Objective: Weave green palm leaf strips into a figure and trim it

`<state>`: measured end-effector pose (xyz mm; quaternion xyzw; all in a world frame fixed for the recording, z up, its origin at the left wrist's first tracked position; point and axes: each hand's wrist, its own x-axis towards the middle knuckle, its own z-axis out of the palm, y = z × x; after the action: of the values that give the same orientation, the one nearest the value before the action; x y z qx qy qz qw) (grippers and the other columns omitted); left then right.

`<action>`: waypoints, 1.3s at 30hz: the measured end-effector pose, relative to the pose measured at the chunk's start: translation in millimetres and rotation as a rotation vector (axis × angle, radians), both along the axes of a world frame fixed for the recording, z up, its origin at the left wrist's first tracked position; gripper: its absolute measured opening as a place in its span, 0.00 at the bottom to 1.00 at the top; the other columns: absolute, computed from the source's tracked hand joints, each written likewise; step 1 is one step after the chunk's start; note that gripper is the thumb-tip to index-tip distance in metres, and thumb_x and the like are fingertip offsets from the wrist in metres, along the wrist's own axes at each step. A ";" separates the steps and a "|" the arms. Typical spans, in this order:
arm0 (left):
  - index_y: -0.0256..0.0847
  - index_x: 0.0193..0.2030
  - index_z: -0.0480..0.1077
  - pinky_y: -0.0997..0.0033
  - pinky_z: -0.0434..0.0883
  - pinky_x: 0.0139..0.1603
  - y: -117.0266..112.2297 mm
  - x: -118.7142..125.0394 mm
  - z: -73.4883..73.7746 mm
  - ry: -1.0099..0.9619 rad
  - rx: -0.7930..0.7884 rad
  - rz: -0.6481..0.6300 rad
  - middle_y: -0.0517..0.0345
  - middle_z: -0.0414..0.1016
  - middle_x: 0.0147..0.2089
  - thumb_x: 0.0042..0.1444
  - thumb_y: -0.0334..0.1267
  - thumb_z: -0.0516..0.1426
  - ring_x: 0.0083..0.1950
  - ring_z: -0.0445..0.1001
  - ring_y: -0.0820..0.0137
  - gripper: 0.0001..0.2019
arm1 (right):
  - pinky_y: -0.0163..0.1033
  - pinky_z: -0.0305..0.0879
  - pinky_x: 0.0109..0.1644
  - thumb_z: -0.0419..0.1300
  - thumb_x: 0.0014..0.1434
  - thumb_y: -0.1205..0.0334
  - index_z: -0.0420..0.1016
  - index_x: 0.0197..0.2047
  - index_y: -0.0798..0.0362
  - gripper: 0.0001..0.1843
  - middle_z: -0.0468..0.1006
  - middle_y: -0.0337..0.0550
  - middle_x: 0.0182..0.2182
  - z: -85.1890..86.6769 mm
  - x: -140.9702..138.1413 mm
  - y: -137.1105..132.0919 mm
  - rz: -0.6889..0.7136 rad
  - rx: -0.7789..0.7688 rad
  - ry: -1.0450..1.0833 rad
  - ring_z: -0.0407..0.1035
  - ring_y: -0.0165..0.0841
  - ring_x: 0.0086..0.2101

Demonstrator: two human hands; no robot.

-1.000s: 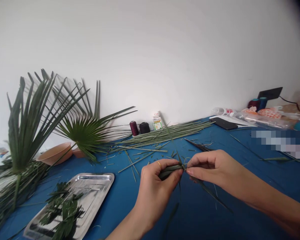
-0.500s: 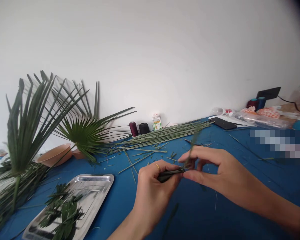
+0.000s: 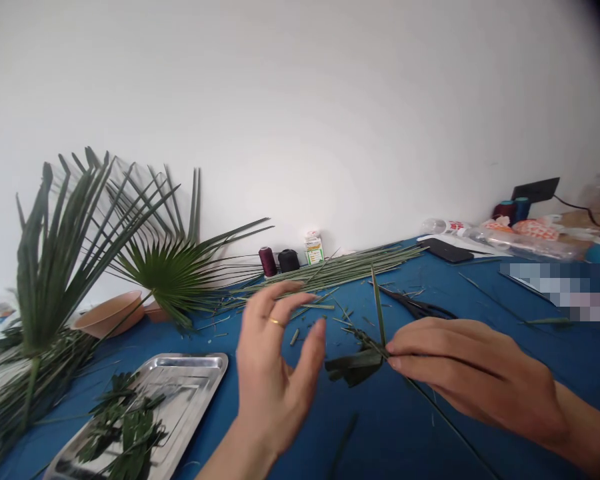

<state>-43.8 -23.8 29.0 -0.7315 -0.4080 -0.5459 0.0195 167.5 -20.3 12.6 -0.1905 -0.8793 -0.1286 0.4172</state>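
Pinching 1 leaf bundle [image 3: 356,365] in right hand [image 3: 473,373], carton label [image 3: 315,253] unreadably small

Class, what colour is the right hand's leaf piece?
The leaf piece is mostly dark green: see the head view.

The right hand [image 3: 475,373] hides part of the leaf bundle [image 3: 356,365].

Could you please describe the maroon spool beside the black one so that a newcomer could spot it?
Along the white wall, a long pile of leaf strips lies on the blue table. Just behind the pile's left part stands the maroon spool. It is slimmer and redder than the squat black spool to its right.
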 end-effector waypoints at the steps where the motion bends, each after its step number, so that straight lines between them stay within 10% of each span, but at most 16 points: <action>1: 0.39 0.41 0.69 0.59 0.59 0.54 -0.1 -3.4 2.7 0.061 0.124 0.065 0.50 0.68 0.48 0.50 0.29 0.54 0.54 0.62 0.61 0.10 | 0.31 0.67 0.43 0.49 0.60 0.70 0.71 0.42 0.52 0.11 0.78 0.41 0.35 0.2 0.4 -2.9 0.006 0.001 -0.010 0.71 0.29 0.38; 4: 0.40 0.45 0.67 0.55 0.50 0.60 -3.4 -5.8 7.0 0.291 0.137 -0.029 0.52 0.71 0.49 0.50 0.28 0.55 0.60 0.56 0.60 0.14 | 0.33 0.69 0.43 0.42 0.64 0.66 0.71 0.43 0.48 0.17 0.79 0.39 0.35 1.0 -3.7 -13.1 0.002 -0.004 0.003 0.72 0.29 0.38; 7: 0.44 0.44 0.69 0.54 0.42 0.62 -6.5 -0.9 6.8 0.345 -0.213 -0.284 0.56 0.75 0.44 0.53 0.33 0.54 0.56 0.64 0.63 0.11 | 0.30 0.69 0.43 0.45 0.63 0.67 0.73 0.40 0.46 0.16 0.80 0.35 0.33 3.6 -9.9 -20.9 -0.012 0.049 0.000 0.73 0.27 0.37; 18: 0.36 0.29 0.69 0.74 0.67 0.29 0.3 6.9 0.5 -0.446 -1.262 -0.872 0.59 0.71 0.24 0.48 0.33 0.58 0.27 0.72 0.72 0.03 | 0.31 0.66 0.50 0.47 0.62 0.69 0.73 0.40 0.45 0.15 0.81 0.33 0.31 4.8 -11.0 -20.7 -0.051 0.095 0.038 0.73 0.26 0.37; 33: 0.32 0.26 0.71 0.80 0.65 0.30 0.5 22.0 -12.3 -0.756 -1.085 -0.879 0.59 0.74 0.24 0.45 0.27 0.61 0.26 0.70 0.77 0.02 | 0.30 0.68 0.38 0.49 0.62 0.69 0.73 0.36 0.49 0.13 0.80 0.29 0.36 21.9 4.7 -15.9 -0.036 0.340 -0.330 0.71 0.22 0.39; 39: 0.32 0.27 0.71 0.77 0.66 0.31 -3.6 23.4 -14.6 -0.758 -1.143 -0.983 0.53 0.76 0.24 0.49 0.29 0.58 0.27 0.72 0.74 0.03 | 0.33 0.66 0.43 0.48 0.62 0.68 0.71 0.33 0.45 0.13 0.80 0.31 0.35 11.1 0.9 -21.0 -0.051 0.166 -0.045 0.72 0.24 0.36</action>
<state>-20.4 -27.4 14.4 -0.4906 -0.2357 -0.4106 -0.7316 168.4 -41.3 23.6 -0.1746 -0.8695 -0.2160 0.4084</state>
